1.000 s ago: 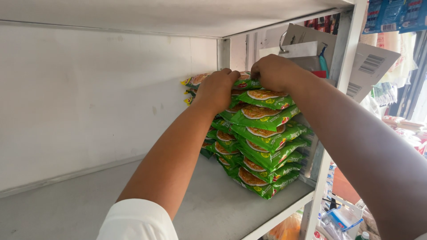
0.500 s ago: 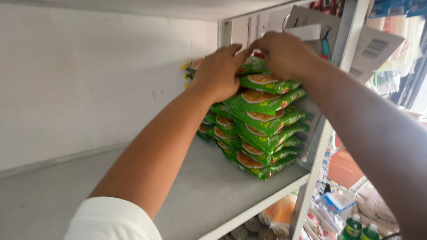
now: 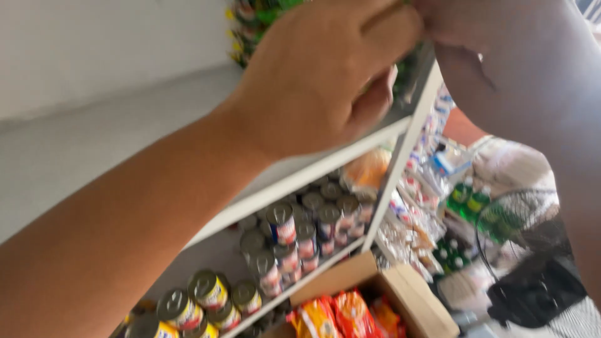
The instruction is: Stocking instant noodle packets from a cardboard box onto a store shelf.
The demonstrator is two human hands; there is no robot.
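Cans (image 3: 282,244) on shelf (image 3: 325,159)'s lower tier, box (image 3: 400,300) below

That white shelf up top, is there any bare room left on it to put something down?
Yes: the upper shelf is bare from the back wall to its front edge, left of the green packets by the left hand. The lower shelf is crowded with cans; the cardboard box is full of orange packets.

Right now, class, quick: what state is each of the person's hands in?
Left hand: fingers curled at the green packets; whether it grips any cannot be told.
Right hand: fingers out of frame, cannot be told.
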